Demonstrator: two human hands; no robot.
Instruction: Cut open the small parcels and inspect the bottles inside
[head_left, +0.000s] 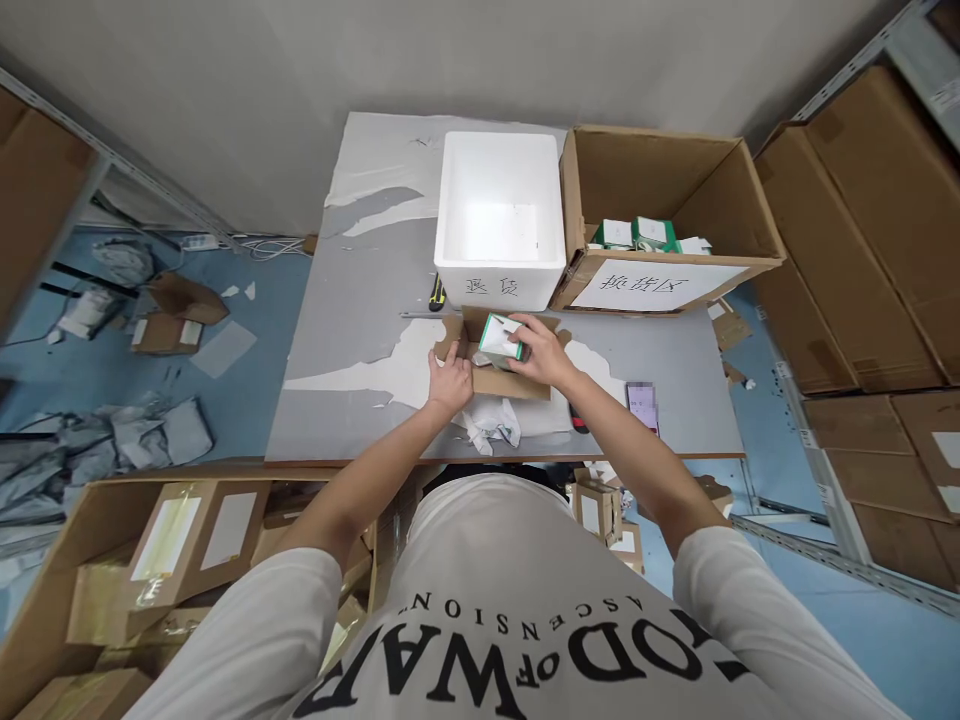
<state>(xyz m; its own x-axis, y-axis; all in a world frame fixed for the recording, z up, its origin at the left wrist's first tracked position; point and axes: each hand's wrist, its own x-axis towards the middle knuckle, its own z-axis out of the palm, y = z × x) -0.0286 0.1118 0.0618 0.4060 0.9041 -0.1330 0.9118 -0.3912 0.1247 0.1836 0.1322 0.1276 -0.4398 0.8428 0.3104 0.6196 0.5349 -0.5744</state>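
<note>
We hold small white-and-green cardboard box, right hand closed around it, at mouth of open brown cardboard carton; left hand touches carton's left end, grip's closure unclear.

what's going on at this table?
A person is working with both hands at an open cardboard carton. The right hand holds a small green-and-white box at the carton's opening; the left hand is on the carton's left end. Crumpled white paper lies in front of it. Behind stand a white bin and, to its right, a larger cardboard box with more green-and-white boxes inside. A phone lies to the right.
</note>
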